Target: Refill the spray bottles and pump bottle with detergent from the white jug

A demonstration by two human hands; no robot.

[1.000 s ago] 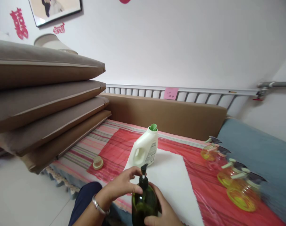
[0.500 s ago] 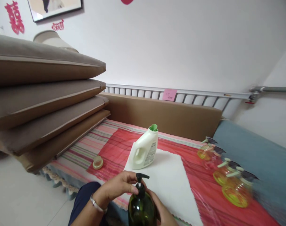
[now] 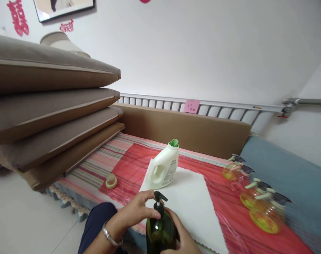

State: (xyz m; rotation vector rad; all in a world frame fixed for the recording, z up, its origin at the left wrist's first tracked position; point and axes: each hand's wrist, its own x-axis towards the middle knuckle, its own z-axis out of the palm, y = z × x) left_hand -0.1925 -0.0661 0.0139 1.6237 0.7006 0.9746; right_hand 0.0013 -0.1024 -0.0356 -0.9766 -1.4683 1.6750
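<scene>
A dark green pump bottle [image 3: 160,234] stands upright between my hands at the bottom middle, its black pump head [image 3: 159,197] on top. My left hand [image 3: 140,210], with a silver bangle at the wrist, pinches the black collar under the spout between thumb and fingers. Around the bottle's right side wraps my right hand [image 3: 182,233]. Just beyond them a pale green detergent jug [image 3: 164,167], uncapped and with a green spout, rests on a white cloth [image 3: 187,201]. Off to the left lies its likely match, a pale round cap [image 3: 111,181].
Several clear and yellow pump bottles [image 3: 266,215] stand in a row at the right on a red sheet [image 3: 224,218]. Stacked cushions [image 3: 54,102] rise at the left. A brown padded board [image 3: 187,128] leans along the back, with a pink note [image 3: 191,106] above it.
The pump head's spout has turned slightly and now tilts downward to the right. My hands stay on the bottle. The whole view has shifted a little.
</scene>
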